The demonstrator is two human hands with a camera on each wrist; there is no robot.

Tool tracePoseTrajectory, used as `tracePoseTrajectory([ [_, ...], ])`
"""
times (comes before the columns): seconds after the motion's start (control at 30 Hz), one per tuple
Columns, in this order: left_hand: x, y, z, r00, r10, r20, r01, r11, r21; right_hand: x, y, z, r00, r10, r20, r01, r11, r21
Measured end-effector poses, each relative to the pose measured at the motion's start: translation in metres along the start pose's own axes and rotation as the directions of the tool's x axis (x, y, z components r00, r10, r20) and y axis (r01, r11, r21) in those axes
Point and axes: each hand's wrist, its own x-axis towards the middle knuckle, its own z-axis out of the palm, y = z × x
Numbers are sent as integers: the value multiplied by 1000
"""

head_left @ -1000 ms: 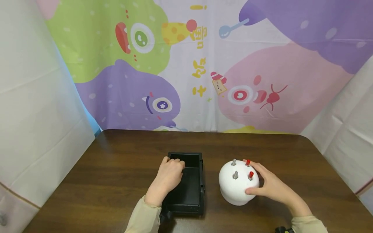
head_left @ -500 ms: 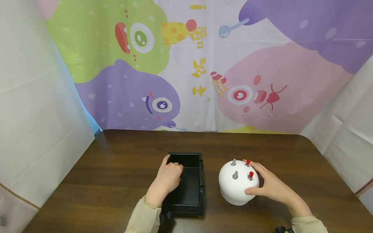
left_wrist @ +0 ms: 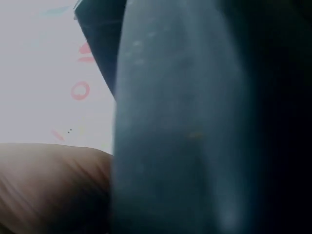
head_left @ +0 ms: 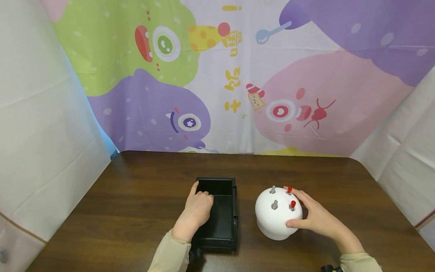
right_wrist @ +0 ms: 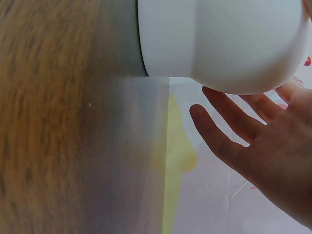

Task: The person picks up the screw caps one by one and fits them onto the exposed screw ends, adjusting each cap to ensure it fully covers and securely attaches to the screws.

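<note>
Straightened one finger of the left hand (head_left: 198, 211) since a second ago, toward the upper-left corner of the black tray (head_left: 222, 217) at lower centre, with the others curled over its left wall. Holding the white dome (head_left: 276, 221), lower right of centre, between spread thumb and fingers of the right hand (head_left: 317, 215). Set on a dark wooden table (head_left: 142, 196) before a cartoon curtain (head_left: 244, 75). Lengthwise up the frame for the tray, open side up; upright for the dome, with metal pegs (head_left: 274, 204) and red pegs (head_left: 292, 204) pointing up. Cannot see much of the hand-covered left wall, nor make out much in the blurred left wrist view.
</note>
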Motion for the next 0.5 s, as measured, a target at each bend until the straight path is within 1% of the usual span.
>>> tracePoseTrajectory([
  [0.23,-1,5,3,1000,-22,9,20,995,103,-1,1,1,1000,-1,-6,1,1000,-12],
  [0.5,1,9,4,999,-33,11,31,989,146,-1,2,1,1000,9,-2,-9,1000,-4],
])
